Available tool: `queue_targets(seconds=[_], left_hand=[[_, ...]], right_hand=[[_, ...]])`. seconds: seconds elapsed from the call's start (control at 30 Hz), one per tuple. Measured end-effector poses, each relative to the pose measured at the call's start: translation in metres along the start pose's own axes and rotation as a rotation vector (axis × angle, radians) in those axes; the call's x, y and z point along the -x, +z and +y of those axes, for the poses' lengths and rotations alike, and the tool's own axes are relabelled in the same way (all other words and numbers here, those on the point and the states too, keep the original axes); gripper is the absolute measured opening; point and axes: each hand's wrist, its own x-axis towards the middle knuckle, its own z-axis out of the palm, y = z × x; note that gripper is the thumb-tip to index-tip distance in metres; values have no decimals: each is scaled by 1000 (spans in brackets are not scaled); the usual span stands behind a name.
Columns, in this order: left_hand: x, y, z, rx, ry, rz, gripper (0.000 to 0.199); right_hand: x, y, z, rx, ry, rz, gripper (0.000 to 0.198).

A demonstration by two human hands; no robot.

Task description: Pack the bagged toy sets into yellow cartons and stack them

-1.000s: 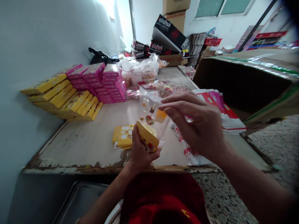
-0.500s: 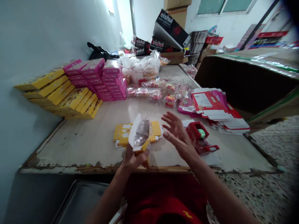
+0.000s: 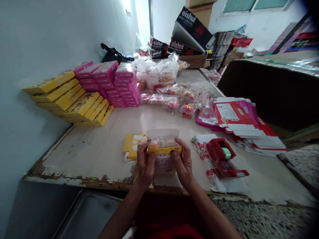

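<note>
Between my two hands is a yellow cardboard box, its white flap standing up at the far side. Clear plastic-wrapped contents show in its open top; their kind is hard to make out. My left hand grips the box's left side, thumb on the near face. On the right side my right hand holds it the same way. Flat yellow cartons lie on the table just behind and left of my left hand. To the right of my right hand stands a red tape dispenser with a pale green core, resting on a printed plastic bag.
Stacked yellow boxes and pink boxes stand at the left. Plastic-wrapped packets lie behind my hands. Flat red cartons are piled at the right, beside a large open cardboard box. The table's front edge is chipped.
My right hand, open and apart before, has come over and taken hold of the box. The box has turned and shifted right, so its near face points towards me. The view has shifted slightly.
</note>
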Motion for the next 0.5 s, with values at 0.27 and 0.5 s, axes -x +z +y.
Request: queue_targets(seconds=[0.27,0.5], left_hand=[[-14,-16,27,-259,188,-35,9],[-28,-10,41,201,171,-55,29]], right_hand=[[-19,-28,-39,37,-225,58,11],[-23,-52,-39,-35,-305,-70,26]])
